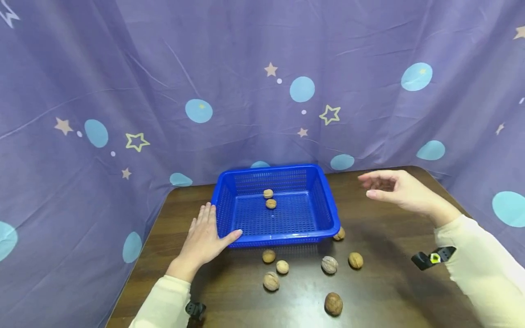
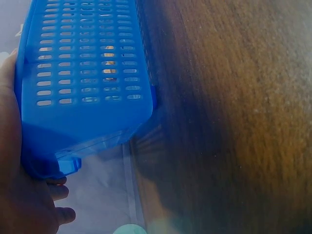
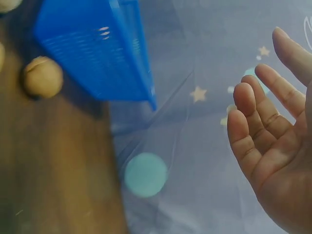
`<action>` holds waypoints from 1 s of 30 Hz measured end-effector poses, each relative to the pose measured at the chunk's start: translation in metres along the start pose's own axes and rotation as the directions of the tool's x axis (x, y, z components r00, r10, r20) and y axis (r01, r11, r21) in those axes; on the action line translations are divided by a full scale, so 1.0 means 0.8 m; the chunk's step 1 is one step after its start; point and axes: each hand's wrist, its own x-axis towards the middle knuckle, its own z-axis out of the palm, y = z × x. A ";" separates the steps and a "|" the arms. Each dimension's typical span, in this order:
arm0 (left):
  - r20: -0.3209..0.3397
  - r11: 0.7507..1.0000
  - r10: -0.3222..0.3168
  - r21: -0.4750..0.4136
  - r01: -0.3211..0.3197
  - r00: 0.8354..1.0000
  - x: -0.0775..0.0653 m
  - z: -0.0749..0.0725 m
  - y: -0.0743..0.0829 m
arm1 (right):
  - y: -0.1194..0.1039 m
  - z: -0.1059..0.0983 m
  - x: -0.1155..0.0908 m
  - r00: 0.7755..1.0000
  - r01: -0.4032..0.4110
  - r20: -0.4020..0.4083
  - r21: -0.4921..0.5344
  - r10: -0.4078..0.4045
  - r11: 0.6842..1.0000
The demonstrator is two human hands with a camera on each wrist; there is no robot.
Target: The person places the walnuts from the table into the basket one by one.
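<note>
A blue plastic basket [image 1: 272, 238] with slotted walls stands at the back of the table, two walnuts [image 1: 270, 203] on its floor. My left hand [image 1: 203, 239] rests on the basket's left side, fingers extended along the rim and thumb on the front corner. The left wrist view shows the basket's slotted wall [image 2: 87, 117] right beside that palm. My right hand [image 1: 404, 193] hovers to the right of the basket, apart from it, its fingers loosely bent. Nothing lies in its palm in the right wrist view, where a walnut [image 3: 43, 77] sits near the basket [image 3: 87, 53].
In front of the basket several walnuts lie scattered, among them a pale one [image 1: 329, 264] and a darker one [image 1: 333, 304] near the front. One walnut [image 1: 339, 233] is partly hidden behind the basket's right front corner. A purple patterned curtain [image 1: 246, 91] hangs behind the brown table [image 1: 229, 291].
</note>
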 end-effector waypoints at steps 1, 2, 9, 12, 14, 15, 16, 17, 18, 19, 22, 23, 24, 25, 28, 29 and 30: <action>-0.001 1.000 0.000 0.002 0.000 1.000 0.000 0.000 0.000 | 0.005 0.000 -0.010 1.000 -0.008 -0.004 -0.003 0.008 1.000; -0.001 1.000 0.000 0.003 0.000 1.000 0.001 0.000 -0.001 | 0.010 0.001 -0.020 1.000 -0.014 -0.010 -0.010 0.014 1.000; 0.003 1.000 -0.002 -0.003 0.002 1.000 -0.001 -0.002 0.001 | 0.037 0.025 -0.075 0.999 -0.013 -0.029 0.004 0.013 1.000; 0.004 1.000 0.000 -0.008 0.000 1.000 -0.001 -0.003 0.002 | 0.044 0.041 -0.089 1.000 0.026 -0.012 0.006 -0.026 1.000; 0.003 1.000 0.001 -0.010 -0.001 1.000 -0.001 -0.003 0.003 | 0.048 0.052 -0.095 0.999 0.050 0.007 0.006 -0.050 0.999; 0.002 1.000 0.002 -0.009 -0.002 1.000 -0.001 -0.003 0.003 | 0.051 0.057 -0.097 0.998 0.056 0.016 -0.002 -0.056 0.998; 0.002 1.000 0.002 -0.008 -0.002 1.000 -0.001 -0.003 0.003 | 0.054 0.063 -0.099 0.997 0.065 0.029 -0.012 -0.065 0.998; 0.003 1.000 0.001 -0.007 -0.001 1.000 -0.001 -0.003 0.002 | 0.058 0.068 -0.100 0.997 0.068 0.043 -0.014 -0.067 0.998; 0.004 1.000 0.000 -0.005 0.000 1.000 -0.001 -0.002 0.002 | 0.061 0.072 -0.101 0.996 0.070 0.057 -0.019 -0.068 0.997; 0.004 1.000 -0.001 -0.002 0.001 1.000 -0.001 -0.002 0.001 | 0.065 0.077 -0.101 0.995 0.073 0.071 -0.022 -0.072 0.997; 0.007 1.000 -0.004 0.007 0.004 1.000 -0.001 -0.001 -0.001 | 0.077 0.087 -0.103 0.991 0.093 0.099 -0.033 -0.089 0.995; 0.006 1.000 -0.004 0.007 0.004 1.000 -0.001 -0.001 -0.001 | 0.081 0.091 -0.103 0.990 0.099 0.104 -0.024 -0.096 0.995; 0.006 1.000 -0.004 0.009 0.004 1.000 -0.001 -0.001 -0.001 | 0.084 0.093 -0.103 0.989 0.107 0.107 -0.017 -0.104 0.994; 0.004 1.000 -0.003 0.009 0.003 1.000 -0.001 -0.001 -0.001 | 0.087 0.096 -0.104 0.987 0.115 0.111 -0.011 -0.113 0.993; 0.002 1.000 0.000 0.008 0.000 1.000 0.000 -0.001 0.000 | 0.095 0.102 -0.106 0.983 0.132 0.129 -0.001 -0.131 0.991; 0.002 1.000 0.001 0.006 -0.001 1.000 0.000 -0.001 0.001 | 0.097 0.104 -0.107 0.981 0.138 0.137 -0.001 -0.137 0.990; 0.003 1.000 0.002 0.006 -0.002 1.000 0.001 -0.001 0.001 | 0.099 0.106 -0.108 0.979 0.142 0.145 -0.004 -0.140 0.990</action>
